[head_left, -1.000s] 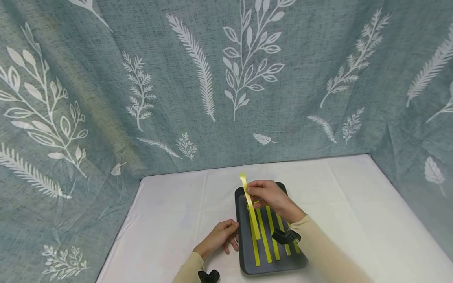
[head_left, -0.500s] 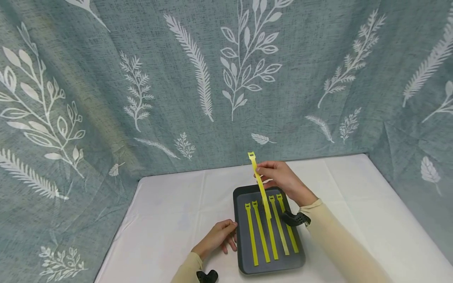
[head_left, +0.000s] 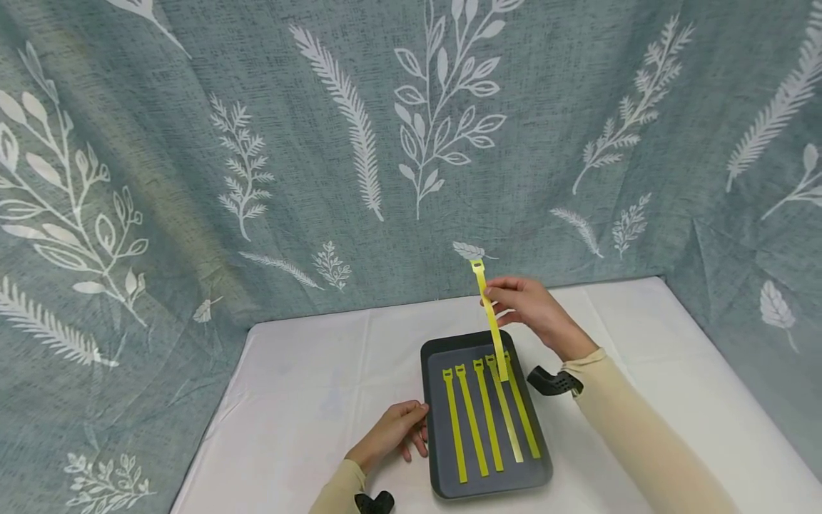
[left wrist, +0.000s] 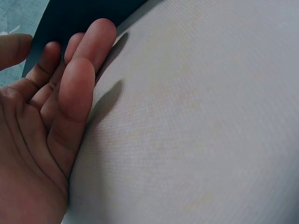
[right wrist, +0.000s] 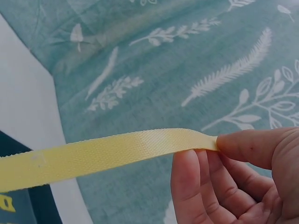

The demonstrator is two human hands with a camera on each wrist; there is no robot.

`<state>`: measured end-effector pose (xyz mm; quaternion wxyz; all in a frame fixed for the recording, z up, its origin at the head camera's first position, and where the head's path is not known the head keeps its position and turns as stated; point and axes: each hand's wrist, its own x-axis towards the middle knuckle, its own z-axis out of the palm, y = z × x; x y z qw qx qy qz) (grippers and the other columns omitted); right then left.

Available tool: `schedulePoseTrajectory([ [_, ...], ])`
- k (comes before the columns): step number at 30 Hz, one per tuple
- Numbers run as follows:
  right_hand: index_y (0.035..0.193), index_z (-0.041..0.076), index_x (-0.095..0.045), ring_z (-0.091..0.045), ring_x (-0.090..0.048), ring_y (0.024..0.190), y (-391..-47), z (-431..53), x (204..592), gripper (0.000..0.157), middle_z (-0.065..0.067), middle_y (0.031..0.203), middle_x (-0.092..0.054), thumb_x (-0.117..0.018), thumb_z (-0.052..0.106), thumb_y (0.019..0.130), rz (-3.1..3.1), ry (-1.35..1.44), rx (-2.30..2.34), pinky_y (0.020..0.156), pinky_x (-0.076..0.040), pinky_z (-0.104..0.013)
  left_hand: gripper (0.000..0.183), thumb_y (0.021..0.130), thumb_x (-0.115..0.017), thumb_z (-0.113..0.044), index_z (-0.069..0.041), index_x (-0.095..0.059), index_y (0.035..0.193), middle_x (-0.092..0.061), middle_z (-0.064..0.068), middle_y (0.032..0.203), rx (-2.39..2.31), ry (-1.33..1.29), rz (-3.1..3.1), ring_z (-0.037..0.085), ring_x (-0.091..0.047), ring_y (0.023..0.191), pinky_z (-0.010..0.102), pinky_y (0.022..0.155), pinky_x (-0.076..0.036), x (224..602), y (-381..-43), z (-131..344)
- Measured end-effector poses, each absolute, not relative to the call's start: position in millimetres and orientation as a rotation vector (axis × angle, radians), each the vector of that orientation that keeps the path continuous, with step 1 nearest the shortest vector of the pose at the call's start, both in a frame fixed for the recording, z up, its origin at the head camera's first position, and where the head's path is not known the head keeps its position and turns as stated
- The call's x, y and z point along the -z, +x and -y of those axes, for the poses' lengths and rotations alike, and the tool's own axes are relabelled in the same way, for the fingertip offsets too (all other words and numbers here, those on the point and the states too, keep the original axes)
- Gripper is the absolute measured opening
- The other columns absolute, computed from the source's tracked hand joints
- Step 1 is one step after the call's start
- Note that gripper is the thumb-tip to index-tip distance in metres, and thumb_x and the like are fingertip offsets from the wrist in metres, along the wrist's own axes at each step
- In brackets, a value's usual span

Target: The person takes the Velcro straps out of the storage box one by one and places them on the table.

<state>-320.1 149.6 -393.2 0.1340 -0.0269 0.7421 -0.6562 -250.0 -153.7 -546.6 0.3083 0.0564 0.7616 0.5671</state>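
No readable text or numbers.

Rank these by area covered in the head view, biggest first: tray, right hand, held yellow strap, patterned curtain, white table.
1. Patterned curtain
2. White table
3. Tray
4. Right hand
5. Held yellow strap, long but thin

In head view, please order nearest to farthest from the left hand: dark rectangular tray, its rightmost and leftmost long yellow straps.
1. Dark rectangular tray: directly alongside.
2. Leftmost yellow strap: tray's left side.
3. Rightmost yellow strap: right side.
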Motion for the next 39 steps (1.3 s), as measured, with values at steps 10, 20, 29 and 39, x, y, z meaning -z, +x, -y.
schedulePoseTrajectory([
  [10, 0.141, 0.001, -0.053, -0.015, -0.060, 0.091, -319, -179, 394, 0.047, -0.008, 0.115, -0.066, -0.059, 0.029, 0.104, -2.222, -0.011, 1.843, 0.079, -0.058, -0.028, 0.041, 0.108, -0.045, -0.037, -0.007, -0.055, 0.083, -0.065, -0.004, 0.068, -1.498, 0.175, -2.007, 0.007, -0.069, 0.057, 0.018, 0.043, -0.046, 549, -249, 154],
  [20, 0.141, 0.000, -0.052, -0.014, -0.063, 0.089, -312, -198, 399, 0.049, -0.007, 0.112, -0.068, -0.060, 0.032, 0.104, -2.260, 0.016, 1.810, 0.078, -0.058, -0.028, 0.037, 0.107, -0.047, -0.039, -0.009, -0.056, 0.088, -0.063, -0.003, 0.073, -1.512, 0.173, -2.003, 0.007, -0.068, 0.056, 0.020, 0.043, -0.045, 550, -250, 155],
  [29, 0.139, -0.001, -0.053, -0.015, -0.063, 0.089, -306, -205, 412, 0.050, -0.002, 0.106, -0.067, -0.060, 0.033, 0.104, -2.263, 0.033, 1.796, 0.079, -0.058, -0.029, 0.037, 0.107, -0.047, -0.040, -0.008, -0.056, 0.089, -0.064, -0.004, 0.073, -1.509, 0.178, -2.004, 0.007, -0.067, 0.056, 0.019, 0.043, -0.045, 550, -250, 155],
  [39, 0.138, -0.003, -0.054, -0.012, -0.065, 0.086, -301, -213, 433, 0.050, 0.000, 0.103, -0.069, -0.061, 0.033, 0.103, -2.238, 0.084, 1.804, 0.076, -0.060, -0.029, 0.040, 0.108, -0.045, -0.041, -0.005, -0.058, 0.093, -0.064, -0.004, 0.073, -1.502, 0.183, -2.006, 0.007, -0.068, 0.057, 0.020, 0.043, -0.045, 549, -252, 153],
])
